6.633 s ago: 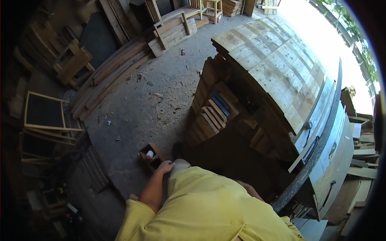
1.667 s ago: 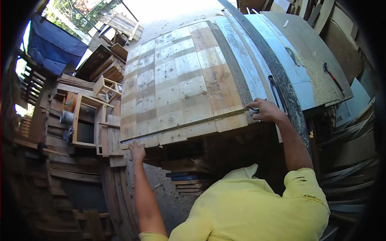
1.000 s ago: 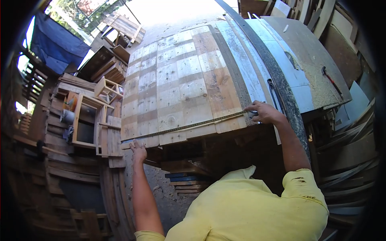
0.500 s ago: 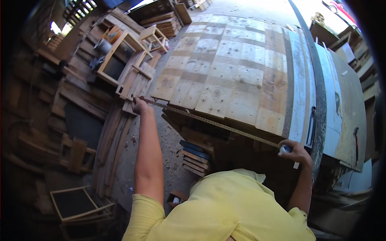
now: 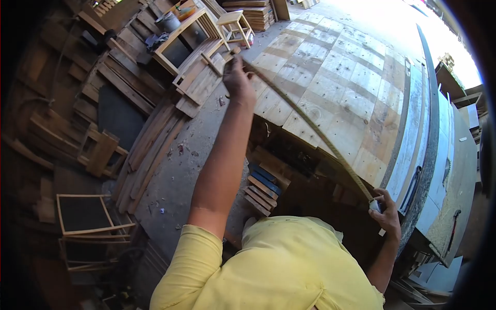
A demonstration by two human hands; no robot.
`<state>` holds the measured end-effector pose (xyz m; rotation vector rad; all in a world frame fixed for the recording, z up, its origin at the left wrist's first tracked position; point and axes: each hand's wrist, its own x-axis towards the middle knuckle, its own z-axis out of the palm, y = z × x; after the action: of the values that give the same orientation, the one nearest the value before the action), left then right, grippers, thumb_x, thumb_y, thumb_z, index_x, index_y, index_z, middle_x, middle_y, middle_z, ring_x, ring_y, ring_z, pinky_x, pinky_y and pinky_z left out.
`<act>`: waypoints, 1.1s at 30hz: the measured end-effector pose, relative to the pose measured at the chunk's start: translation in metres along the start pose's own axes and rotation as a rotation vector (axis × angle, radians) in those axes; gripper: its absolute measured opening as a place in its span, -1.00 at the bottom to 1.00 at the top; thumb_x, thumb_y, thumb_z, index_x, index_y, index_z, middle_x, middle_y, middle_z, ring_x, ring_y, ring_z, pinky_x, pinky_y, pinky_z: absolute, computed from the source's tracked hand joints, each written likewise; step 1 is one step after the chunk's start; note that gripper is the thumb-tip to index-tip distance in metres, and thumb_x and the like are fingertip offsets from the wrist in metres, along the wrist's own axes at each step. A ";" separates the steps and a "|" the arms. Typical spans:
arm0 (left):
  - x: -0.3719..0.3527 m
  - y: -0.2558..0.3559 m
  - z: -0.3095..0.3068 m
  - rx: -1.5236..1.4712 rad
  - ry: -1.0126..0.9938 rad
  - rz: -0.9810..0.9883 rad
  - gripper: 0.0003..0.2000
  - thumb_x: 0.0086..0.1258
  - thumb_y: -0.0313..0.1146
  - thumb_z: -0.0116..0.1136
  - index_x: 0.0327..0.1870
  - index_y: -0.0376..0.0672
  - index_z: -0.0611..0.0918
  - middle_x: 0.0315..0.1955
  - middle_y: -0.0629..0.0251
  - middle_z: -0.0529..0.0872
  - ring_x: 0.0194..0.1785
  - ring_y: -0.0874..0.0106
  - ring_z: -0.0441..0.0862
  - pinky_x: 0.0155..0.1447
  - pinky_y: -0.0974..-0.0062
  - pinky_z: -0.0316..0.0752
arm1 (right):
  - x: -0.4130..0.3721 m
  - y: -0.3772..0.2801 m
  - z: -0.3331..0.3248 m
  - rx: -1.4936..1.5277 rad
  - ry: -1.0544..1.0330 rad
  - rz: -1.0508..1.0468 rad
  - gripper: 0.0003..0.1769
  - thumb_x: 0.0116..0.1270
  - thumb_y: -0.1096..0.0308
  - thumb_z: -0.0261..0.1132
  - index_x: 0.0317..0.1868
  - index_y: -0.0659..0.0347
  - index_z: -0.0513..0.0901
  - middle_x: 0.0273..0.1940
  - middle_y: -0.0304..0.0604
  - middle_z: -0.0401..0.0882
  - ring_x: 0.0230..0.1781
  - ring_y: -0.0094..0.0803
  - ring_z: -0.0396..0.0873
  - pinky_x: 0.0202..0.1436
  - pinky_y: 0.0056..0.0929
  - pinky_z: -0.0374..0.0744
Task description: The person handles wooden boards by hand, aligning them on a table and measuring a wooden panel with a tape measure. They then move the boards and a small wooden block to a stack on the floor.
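My left hand is stretched out, pinching the free end of a tape measure blade at the near left corner of a large panel of joined wooden planks. The yellow blade runs diagonally across the panel's near edge to my right hand, which grips the tape measure case at the panel's near right corner, beside a grey metal rail.
Under the panel lie stacked boards, some blue. Long planks and wooden frames line the concrete floor at left. A small stool stands farther off. A table-saw top with sawdust lies to the right.
The view has swung left. My left hand has lifted higher and farther out with the tape end; my right hand holds the case lower, so the tape runs steeper along the panel's edge.
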<state>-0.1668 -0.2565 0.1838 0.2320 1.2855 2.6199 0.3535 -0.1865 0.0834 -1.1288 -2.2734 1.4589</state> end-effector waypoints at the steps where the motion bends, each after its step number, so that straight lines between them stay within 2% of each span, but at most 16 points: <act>1: -0.023 0.001 0.008 0.058 -0.043 -0.022 -0.93 0.42 -0.25 0.22 -0.25 0.04 0.61 -0.45 0.51 0.60 -0.42 0.59 0.48 -0.34 0.57 0.37 | 0.003 0.000 0.003 -0.004 -0.009 0.000 -0.32 -0.04 0.43 0.37 0.20 0.13 0.46 -0.32 -0.25 0.54 -0.40 -0.58 0.43 -0.29 -0.54 0.46; 2: -0.042 -0.006 0.009 0.093 -0.233 -0.009 -0.89 0.40 -0.23 0.24 -0.28 0.00 0.62 -0.44 0.49 0.61 -0.41 0.60 0.48 -0.30 0.57 0.41 | 0.007 0.001 0.007 0.080 0.041 -0.029 -0.32 -0.02 0.45 0.36 0.21 0.12 0.44 -0.30 -0.25 0.54 -0.39 -0.59 0.43 -0.29 -0.56 0.45; 8: -0.224 -0.083 0.003 0.229 -0.706 -0.347 -0.90 0.45 -0.39 0.18 -0.19 -0.19 0.69 -0.39 0.43 0.67 -0.36 0.64 0.48 -0.24 0.62 0.43 | 0.033 -0.021 0.027 0.258 0.147 -0.111 -0.29 0.07 0.50 0.35 0.29 0.10 0.35 -0.23 -0.26 0.53 -0.36 -0.64 0.42 -0.30 -0.63 0.43; 10: -0.257 -0.089 -0.009 0.380 -0.956 -0.057 -0.86 0.42 -0.38 0.20 -0.16 -0.26 0.66 -0.39 0.37 0.65 -0.36 0.54 0.50 -0.24 0.55 0.44 | 0.040 -0.035 0.035 0.367 0.144 -0.165 -0.27 0.09 0.54 0.34 0.32 0.11 0.33 -0.18 -0.26 0.54 -0.34 -0.64 0.42 -0.29 -0.65 0.44; 12: -0.260 -0.077 -0.021 0.615 -1.243 -0.101 -0.80 0.39 -0.32 0.23 -0.10 -0.26 0.67 -0.33 0.27 0.66 -0.29 0.45 0.58 -0.16 0.50 0.49 | 0.045 -0.041 0.032 0.394 0.118 -0.168 -0.25 0.10 0.58 0.33 0.35 0.11 0.32 -0.15 -0.24 0.55 -0.31 -0.64 0.44 -0.27 -0.67 0.44; 15: -0.234 -0.058 -0.055 0.769 -1.262 -0.077 -0.74 0.37 -0.26 0.26 -0.06 -0.25 0.67 -0.24 0.21 0.67 -0.18 0.39 0.63 -0.07 0.45 0.53 | 0.056 -0.014 0.008 0.392 0.181 -0.144 -0.24 0.09 0.59 0.31 0.36 0.12 0.32 -0.13 -0.21 0.56 -0.32 -0.63 0.48 -0.26 -0.67 0.47; 16: -0.219 -0.059 -0.074 0.786 -1.192 -0.090 -0.72 0.35 -0.24 0.27 -0.05 -0.22 0.68 -0.19 0.21 0.68 -0.09 0.40 0.64 -0.01 0.46 0.54 | 0.059 -0.002 -0.007 0.321 0.222 -0.128 -0.31 0.13 0.52 0.31 0.32 0.15 0.36 -0.16 -0.21 0.57 -0.33 -0.61 0.48 -0.26 -0.64 0.48; 18: -0.188 -0.042 -0.114 0.872 -0.894 -0.331 -0.73 0.40 -0.21 0.24 -0.03 -0.19 0.69 -0.18 0.28 0.70 -0.11 0.50 0.64 -0.05 0.50 0.56 | 0.072 0.028 -0.035 0.276 0.362 -0.035 -0.37 0.18 0.43 0.32 0.30 0.16 0.40 -0.18 -0.20 0.56 -0.32 -0.57 0.50 -0.27 -0.60 0.49; 19: -0.172 -0.042 -0.142 0.871 -0.766 -0.366 -0.73 0.43 -0.21 0.21 -0.03 -0.21 0.69 -0.21 0.30 0.72 -0.16 0.55 0.64 -0.07 0.54 0.56 | 0.082 0.051 -0.046 0.267 0.430 0.029 -0.38 0.19 0.37 0.33 0.29 0.15 0.40 -0.21 -0.20 0.56 -0.32 -0.56 0.50 -0.27 -0.59 0.49; 20: -0.157 -0.053 -0.182 0.837 -0.656 -0.230 -0.73 0.44 -0.22 0.19 -0.03 -0.23 0.68 -0.25 0.32 0.72 -0.20 0.56 0.63 -0.08 0.56 0.56 | 0.094 0.076 -0.055 0.256 0.498 0.091 -0.38 0.20 0.31 0.35 0.29 0.14 0.41 -0.23 -0.21 0.55 -0.32 -0.55 0.50 -0.26 -0.58 0.50; 23: -0.142 -0.036 -0.253 0.873 -0.211 -0.429 -0.79 0.43 -0.29 0.16 -0.11 -0.25 0.66 -0.35 0.40 0.69 -0.32 0.58 0.58 -0.13 0.55 0.52 | 0.132 0.154 -0.073 0.048 0.592 0.222 -0.33 0.17 0.14 0.44 0.27 0.13 0.46 -0.20 -0.13 0.61 -0.25 -0.46 0.57 -0.21 -0.52 0.53; 27: -0.159 -0.050 -0.333 0.952 -0.091 -0.518 -0.71 0.39 -0.22 0.22 -0.04 -0.25 0.64 -0.27 0.34 0.70 -0.23 0.52 0.60 -0.03 0.50 0.52 | 0.161 0.179 -0.071 -0.420 0.735 0.344 -0.35 0.18 0.00 0.45 0.21 0.13 0.54 -0.06 -0.05 0.66 -0.12 -0.29 0.63 -0.04 -0.36 0.57; 29: -0.180 -0.059 -0.353 1.190 -0.135 -0.532 -0.47 0.30 -0.07 0.31 0.17 -0.24 0.55 -0.05 0.20 0.67 0.00 0.39 0.60 0.15 0.41 0.48 | 0.172 0.180 -0.074 -0.421 0.686 0.304 -0.36 0.19 0.00 0.43 0.21 0.13 0.55 -0.02 -0.05 0.66 -0.09 -0.24 0.64 0.02 -0.33 0.56; 30: -0.190 -0.061 -0.354 1.190 -0.134 -0.537 -0.47 0.30 -0.07 0.31 0.17 -0.24 0.55 -0.05 0.20 0.67 0.00 0.39 0.60 0.15 0.41 0.48 | 0.176 0.180 -0.074 -0.416 0.644 0.262 -0.38 0.21 0.00 0.41 0.21 0.14 0.55 0.02 -0.04 0.66 -0.05 -0.20 0.64 0.09 -0.29 0.55; 31: -0.200 -0.064 -0.354 1.189 -0.151 -0.578 -0.36 0.26 -0.02 0.35 0.26 -0.24 0.46 0.09 0.14 0.58 0.11 0.32 0.54 0.21 0.34 0.44 | 0.179 0.181 -0.073 -0.459 0.630 0.209 -0.37 0.21 -0.05 0.38 0.19 0.14 0.57 0.07 -0.02 0.65 0.05 -0.16 0.62 0.15 -0.28 0.53; 33: -0.210 -0.069 -0.355 1.191 -0.214 -0.701 -0.05 0.13 0.12 0.42 0.45 -0.24 0.22 0.34 0.03 0.38 0.36 0.18 0.37 0.39 0.23 0.29 | 0.184 0.184 -0.070 -0.507 0.651 0.189 -0.39 0.23 -0.04 0.37 0.20 0.13 0.57 0.10 -0.04 0.64 0.05 -0.15 0.62 0.15 -0.27 0.52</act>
<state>-0.0384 -0.5401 -0.0963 0.1689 2.1485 1.0251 0.3558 0.0291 -0.0775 -1.6846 -2.1137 0.4207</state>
